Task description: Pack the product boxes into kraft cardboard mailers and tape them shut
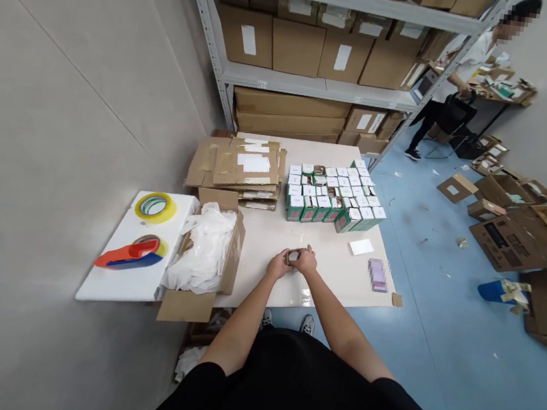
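My left hand (278, 264) and my right hand (306, 260) are closed around a small brownish box (291, 256) with a pale top or inside, just above the table (260, 264). The fingers hide most of the box, so its exact kind is unclear. Beyond my hands stand several small green-and-white cartons (323, 203) in tight rows, some with flaps raised. To the right lie a white card (361, 247) and a blurred purple stack (378, 275). Left of my hands, an open cardboard box (233, 253) is filled with white tissue-like sheets (208, 243).
Flattened cardboard (246, 161) is stacked at the table's back left. Yellow tape (155, 207) and a red-and-blue tape dispenser (130, 255) rest on a white surface at left. A boxed shelf (319, 87) stands behind. At far right, a person (465, 69) stands near open cartons (532, 232).
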Action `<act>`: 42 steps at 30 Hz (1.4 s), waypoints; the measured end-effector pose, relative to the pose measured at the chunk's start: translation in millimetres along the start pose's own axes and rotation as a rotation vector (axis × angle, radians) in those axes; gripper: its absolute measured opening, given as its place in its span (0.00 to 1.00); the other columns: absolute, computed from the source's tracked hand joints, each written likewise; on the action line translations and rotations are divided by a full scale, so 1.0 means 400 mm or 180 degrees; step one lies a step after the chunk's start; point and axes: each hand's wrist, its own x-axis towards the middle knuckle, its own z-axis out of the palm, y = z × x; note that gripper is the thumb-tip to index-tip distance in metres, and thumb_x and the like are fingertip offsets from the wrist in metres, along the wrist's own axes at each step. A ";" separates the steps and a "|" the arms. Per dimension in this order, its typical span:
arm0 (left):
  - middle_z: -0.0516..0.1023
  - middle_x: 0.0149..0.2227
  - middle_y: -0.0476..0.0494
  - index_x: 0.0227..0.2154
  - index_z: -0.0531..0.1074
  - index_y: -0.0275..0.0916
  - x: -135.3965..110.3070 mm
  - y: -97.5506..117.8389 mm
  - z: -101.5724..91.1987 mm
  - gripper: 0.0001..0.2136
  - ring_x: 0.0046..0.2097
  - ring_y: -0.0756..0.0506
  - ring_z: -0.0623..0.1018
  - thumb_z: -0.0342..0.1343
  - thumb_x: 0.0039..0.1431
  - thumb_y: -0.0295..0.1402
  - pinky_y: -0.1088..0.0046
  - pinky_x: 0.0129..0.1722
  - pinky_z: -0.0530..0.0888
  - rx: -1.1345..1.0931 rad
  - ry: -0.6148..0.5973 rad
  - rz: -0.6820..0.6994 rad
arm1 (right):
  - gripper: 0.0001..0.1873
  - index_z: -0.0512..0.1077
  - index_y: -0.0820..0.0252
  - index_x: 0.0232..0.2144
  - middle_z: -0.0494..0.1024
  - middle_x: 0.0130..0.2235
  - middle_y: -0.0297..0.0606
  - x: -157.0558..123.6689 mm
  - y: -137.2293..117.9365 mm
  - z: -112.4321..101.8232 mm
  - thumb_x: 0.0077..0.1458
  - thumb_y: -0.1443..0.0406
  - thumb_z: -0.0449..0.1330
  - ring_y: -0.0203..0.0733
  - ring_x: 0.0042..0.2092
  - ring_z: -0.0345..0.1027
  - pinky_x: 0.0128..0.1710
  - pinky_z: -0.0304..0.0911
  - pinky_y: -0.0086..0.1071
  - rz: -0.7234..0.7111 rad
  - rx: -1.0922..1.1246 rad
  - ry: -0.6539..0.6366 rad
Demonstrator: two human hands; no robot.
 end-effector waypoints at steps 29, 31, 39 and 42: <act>0.69 0.65 0.30 0.59 0.72 0.39 -0.029 0.167 -0.102 0.38 0.68 0.30 0.66 0.74 0.41 0.32 0.56 0.66 0.64 0.0175 0.0568 0.0310 | 0.26 0.77 0.57 0.50 0.80 0.49 0.39 -0.154 -0.175 -0.550 0.47 0.58 0.66 0.47 0.46 0.74 0.44 0.71 0.37 -0.1862 0.1873 0.0965; 0.75 0.60 0.33 0.57 0.74 0.40 -0.049 0.237 -0.141 0.24 0.61 0.36 0.74 0.64 0.58 0.38 0.58 0.62 0.69 -0.0407 0.0847 0.0679 | 0.26 0.77 0.57 0.51 0.80 0.51 0.40 -0.150 -0.179 -0.561 0.48 0.57 0.66 0.48 0.49 0.73 0.49 0.71 0.39 -0.1975 0.1889 0.0953; 0.77 0.54 0.39 0.69 0.60 0.48 -0.155 0.478 -0.189 0.47 0.53 0.40 0.79 0.76 0.46 0.42 0.63 0.52 0.76 -0.1036 0.0436 0.1928 | 0.23 0.79 0.58 0.47 0.81 0.46 0.39 -0.132 -0.210 -0.555 0.50 0.56 0.68 0.48 0.48 0.74 0.54 0.69 0.44 -0.2158 0.2076 0.0577; 0.79 0.47 0.41 0.69 0.58 0.47 -0.169 0.505 -0.191 0.49 0.46 0.43 0.81 0.76 0.45 0.41 0.65 0.47 0.78 -0.1011 0.0734 0.1836 | 0.35 0.73 0.58 0.58 0.80 0.48 0.41 -0.128 -0.194 -0.557 0.50 0.54 0.69 0.47 0.49 0.73 0.54 0.70 0.43 -0.2098 0.2469 0.0319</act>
